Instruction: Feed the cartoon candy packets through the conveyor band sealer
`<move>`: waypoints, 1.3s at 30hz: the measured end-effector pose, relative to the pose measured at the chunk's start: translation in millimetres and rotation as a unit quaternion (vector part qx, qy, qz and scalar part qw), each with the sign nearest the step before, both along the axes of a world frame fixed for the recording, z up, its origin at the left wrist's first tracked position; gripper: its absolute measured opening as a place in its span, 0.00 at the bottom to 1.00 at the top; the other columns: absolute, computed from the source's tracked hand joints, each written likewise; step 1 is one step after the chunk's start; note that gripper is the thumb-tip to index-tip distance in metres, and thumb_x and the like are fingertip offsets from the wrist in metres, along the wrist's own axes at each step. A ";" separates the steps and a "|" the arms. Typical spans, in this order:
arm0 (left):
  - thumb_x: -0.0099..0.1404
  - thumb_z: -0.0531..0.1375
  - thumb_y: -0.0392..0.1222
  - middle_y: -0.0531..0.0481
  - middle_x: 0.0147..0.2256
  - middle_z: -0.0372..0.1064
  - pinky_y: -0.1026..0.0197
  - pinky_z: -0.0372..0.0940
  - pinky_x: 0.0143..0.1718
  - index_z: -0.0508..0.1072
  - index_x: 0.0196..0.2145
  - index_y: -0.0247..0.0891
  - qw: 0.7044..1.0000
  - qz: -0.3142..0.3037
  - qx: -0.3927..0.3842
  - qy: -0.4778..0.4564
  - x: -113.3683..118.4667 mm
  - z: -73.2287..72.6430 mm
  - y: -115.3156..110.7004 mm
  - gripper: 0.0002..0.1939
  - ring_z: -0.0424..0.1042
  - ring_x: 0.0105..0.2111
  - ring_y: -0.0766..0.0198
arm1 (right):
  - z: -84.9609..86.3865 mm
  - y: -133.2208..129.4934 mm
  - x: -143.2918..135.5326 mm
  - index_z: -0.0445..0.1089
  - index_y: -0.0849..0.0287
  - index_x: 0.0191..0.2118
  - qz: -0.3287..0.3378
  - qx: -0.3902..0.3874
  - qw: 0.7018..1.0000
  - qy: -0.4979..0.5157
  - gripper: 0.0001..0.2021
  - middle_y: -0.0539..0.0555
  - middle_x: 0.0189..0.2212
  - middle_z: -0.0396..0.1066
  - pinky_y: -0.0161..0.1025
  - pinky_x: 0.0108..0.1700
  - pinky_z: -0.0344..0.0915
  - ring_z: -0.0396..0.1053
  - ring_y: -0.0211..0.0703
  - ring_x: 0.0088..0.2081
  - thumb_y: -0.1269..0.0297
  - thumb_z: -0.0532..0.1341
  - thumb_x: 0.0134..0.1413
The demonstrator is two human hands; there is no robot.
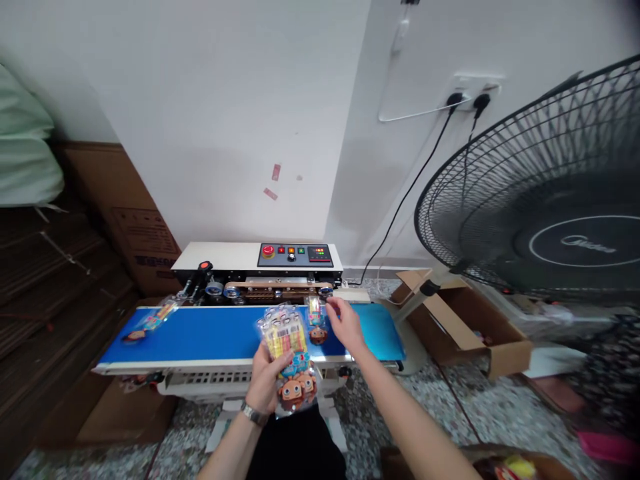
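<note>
My left hand (265,379) is closed on a fanned stack of clear plastic packets (294,363) with yellow sticks inside and a brown cartoon face at the bottom. My right hand (346,325) is pinched at the upper right edge of a single similar packet (316,328). That packet lies on the blue conveyor belt (220,333), its top edge at the rollers of the band sealing machine (225,257). Farther left on the belt lies another packet (155,320), tilted, its top end beside the machine's left outlet.
A control panel (295,255) with a red button and lit display tops the machine. To the right stands a large black fan (525,193) over an open cardboard box (460,327). Cartons (115,193) are stacked at left. Another box (125,413) sits under the belt's left end.
</note>
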State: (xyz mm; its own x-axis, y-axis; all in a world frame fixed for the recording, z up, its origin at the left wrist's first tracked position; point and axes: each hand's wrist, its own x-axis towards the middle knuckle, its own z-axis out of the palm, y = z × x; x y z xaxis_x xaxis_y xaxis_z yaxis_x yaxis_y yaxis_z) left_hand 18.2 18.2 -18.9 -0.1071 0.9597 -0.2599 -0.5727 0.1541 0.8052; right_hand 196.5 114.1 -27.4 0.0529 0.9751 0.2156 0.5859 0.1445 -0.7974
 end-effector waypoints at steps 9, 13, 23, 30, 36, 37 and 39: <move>0.44 0.67 0.37 0.45 0.38 0.74 0.53 0.66 0.41 0.68 0.41 0.38 1.000 0.016 0.019 -0.012 8.9 1.0 -0.7 0.25 0.73 0.37 0.54 | 22.5 -62.2 -32.6 0.65 0.57 0.29 0.127 -0.005 0.985 0.113 0.10 0.49 0.25 0.67 0.33 0.30 0.60 0.64 0.38 0.27 0.56 0.54 0.54; 0.43 0.67 0.36 0.45 0.39 0.74 0.55 0.66 0.41 0.68 0.41 0.37 1.000 0.029 0.009 0.000 4.2 -1.4 -0.4 0.25 0.73 0.38 0.55 | 8.5 -48.3 -15.2 0.63 0.57 0.32 0.038 0.011 0.992 0.118 0.12 0.49 0.24 0.66 0.33 0.29 0.60 0.64 0.39 0.26 0.55 0.50 0.55; 0.41 0.69 0.37 0.46 0.35 0.75 0.58 0.67 0.35 0.69 0.39 0.36 1.000 0.027 -0.015 0.008 -0.9 -2.2 -2.4 0.25 0.74 0.32 0.57 | -15.6 25.0 49.9 0.67 0.58 0.29 -0.184 -0.054 0.973 -0.132 0.09 0.52 0.23 0.69 0.33 0.27 0.52 0.64 0.40 0.25 0.65 0.51 0.52; 0.43 0.68 0.37 0.43 0.39 0.74 0.54 0.66 0.39 0.67 0.42 0.36 1.000 0.007 0.002 -0.005 1.9 2.4 -2.2 0.26 0.73 0.36 0.54 | -2.6 17.6 6.4 0.67 0.57 0.37 -0.060 -0.008 0.995 -0.076 0.08 0.53 0.31 0.71 0.35 0.34 0.58 0.67 0.42 0.33 0.65 0.55 0.51; 0.46 0.66 0.35 0.45 0.39 0.74 0.56 0.66 0.38 0.67 0.42 0.37 0.999 -0.011 0.026 -0.018 4.4 1.5 -3.0 0.24 0.73 0.36 0.56 | 22.5 -38.4 -24.5 0.66 0.57 0.33 0.176 -0.022 0.977 0.122 0.09 0.48 0.26 0.68 0.32 0.30 0.61 0.65 0.38 0.28 0.57 0.55 0.52; 0.45 0.66 0.35 0.45 0.38 0.74 0.57 0.66 0.38 0.67 0.42 0.37 0.999 -0.013 0.028 -0.021 5.4 1.2 -3.4 0.24 0.73 0.35 0.57 | 25.2 -44.8 -27.6 0.66 0.57 0.32 0.171 -0.017 0.978 0.114 0.09 0.48 0.26 0.68 0.32 0.30 0.61 0.65 0.37 0.27 0.57 0.55 0.53; 0.45 0.66 0.34 0.44 0.39 0.73 0.56 0.66 0.39 0.67 0.42 0.36 0.999 -0.017 0.029 -0.026 7.6 1.0 -4.2 0.24 0.73 0.36 0.56 | 28.2 -53.2 -31.9 0.67 0.57 0.32 0.146 0.000 0.985 0.090 0.10 0.48 0.25 0.67 0.32 0.29 0.60 0.64 0.37 0.27 0.58 0.53 0.55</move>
